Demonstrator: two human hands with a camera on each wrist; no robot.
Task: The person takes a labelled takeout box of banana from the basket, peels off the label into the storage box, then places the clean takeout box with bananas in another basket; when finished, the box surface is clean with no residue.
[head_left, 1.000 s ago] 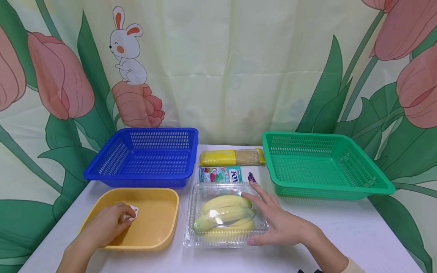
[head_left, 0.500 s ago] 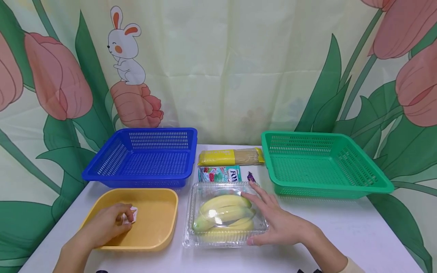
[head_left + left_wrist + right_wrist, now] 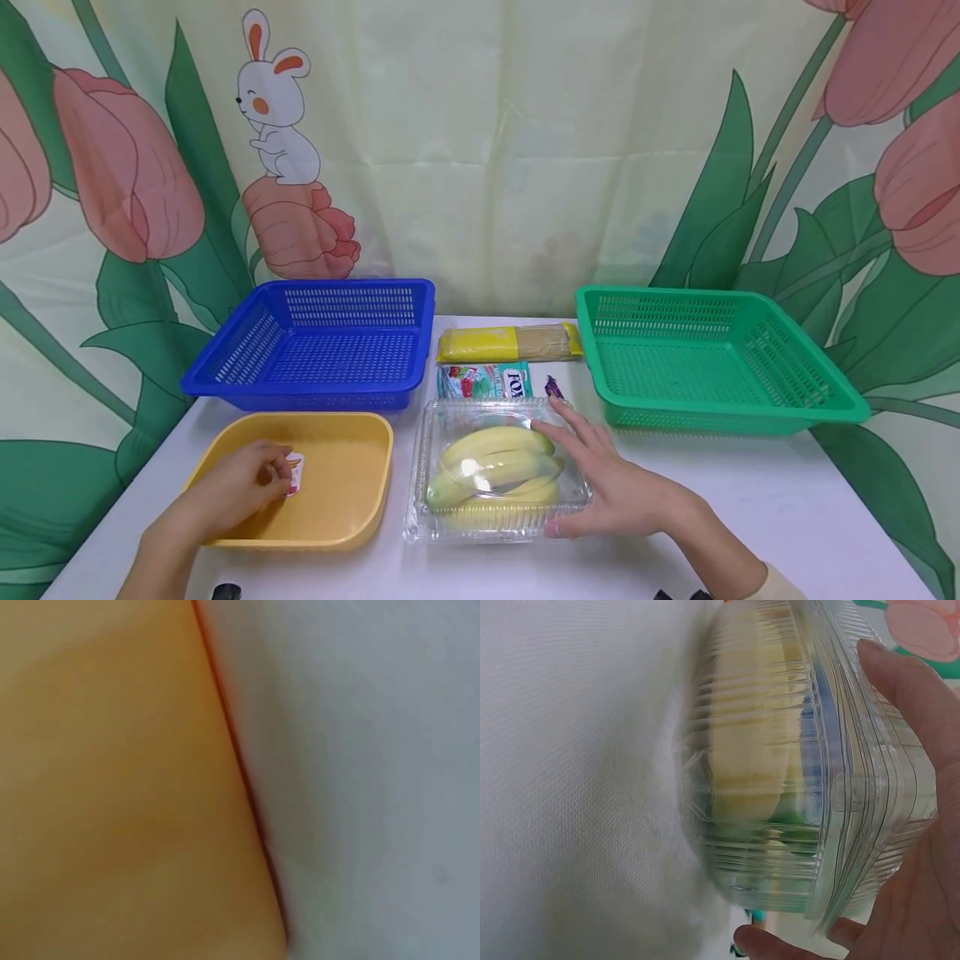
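In the head view my left hand [image 3: 240, 487] reaches into the yellow tray [image 3: 348, 483]. Its thumb and curled fingers pinch the edge of a small flat white piece with red and orange print [image 3: 296, 474], partly covered by the fingertips. Farther right, my right hand [image 3: 611, 483] holds the right side of a clear plastic clamshell box [image 3: 420, 492] with bananas [image 3: 498, 471] inside. Its thumb lies at the front edge and the fingers stretch over the lid towards the back. The right wrist view shows this hand [image 3: 907, 885] around the box's ribbed side.
A blue basket [image 3: 337, 396] stands behind the tray, and a green basket [image 3: 720, 417] at the back right. Between them lie a yellow noodle pack [image 3: 480, 344], a teal candy bag [image 3: 480, 382] and a small purple wrapper [image 3: 553, 387]. A black object [image 3: 227, 592] shows at the table's front.
The printed piece has turned at the left fingertips, so its printed side shows more; that hand has shifted slightly. The right hand and the banana box hold still.
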